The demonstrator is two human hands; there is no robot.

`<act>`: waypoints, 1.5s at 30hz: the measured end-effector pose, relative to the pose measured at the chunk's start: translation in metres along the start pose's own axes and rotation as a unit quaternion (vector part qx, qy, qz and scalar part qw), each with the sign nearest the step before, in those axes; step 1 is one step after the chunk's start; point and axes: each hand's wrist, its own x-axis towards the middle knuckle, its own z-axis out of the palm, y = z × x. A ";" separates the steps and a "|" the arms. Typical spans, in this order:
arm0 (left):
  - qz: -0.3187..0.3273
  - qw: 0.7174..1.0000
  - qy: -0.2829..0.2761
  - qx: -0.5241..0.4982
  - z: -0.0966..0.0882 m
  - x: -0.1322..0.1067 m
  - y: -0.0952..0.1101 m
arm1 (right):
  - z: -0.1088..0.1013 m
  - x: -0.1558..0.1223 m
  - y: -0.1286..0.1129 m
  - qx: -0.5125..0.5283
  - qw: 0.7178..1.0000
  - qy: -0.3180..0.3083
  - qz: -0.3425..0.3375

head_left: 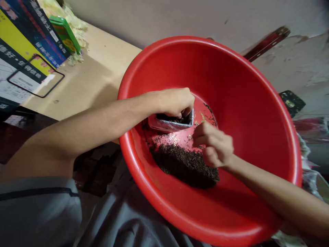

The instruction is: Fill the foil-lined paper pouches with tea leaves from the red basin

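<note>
Head view: crumbly dark flakes (185, 164), round basin (246, 103).

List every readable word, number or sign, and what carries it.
"不锈钢": dark blue, yellow and white cardboard box, dark strip.
"型号": same strip.
"得信": same box, neighbouring characters blurred.
Unreadable: box's red lettering, white-panel print; gold marks on round red plastic basin.

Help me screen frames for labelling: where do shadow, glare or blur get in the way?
Head view: pale glare streaks the rim of the red plastic basin; head view: the lower edge of the dark shreds sinks into shadow, blending single pieces; head view: a soft shadow dims part of the tabletop; head view: clutter along the right edge looks smeared.
</note>
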 end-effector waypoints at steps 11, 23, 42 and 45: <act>0.018 0.994 -0.013 0.110 0.001 -0.004 0.013 | 0.090 -0.069 0.020 -0.076 0.928 -0.365 -0.013; -0.058 0.988 0.038 0.135 -0.009 -0.005 0.015 | 0.114 -0.075 0.011 -0.031 0.937 -0.347 0.013; -0.143 0.977 0.134 0.082 -0.029 -0.015 -0.010 | 0.010 0.044 -0.020 0.386 0.863 0.102 0.309; -0.162 0.975 0.126 0.084 -0.028 -0.016 -0.012 | 0.005 0.077 -0.010 0.371 0.870 0.200 0.256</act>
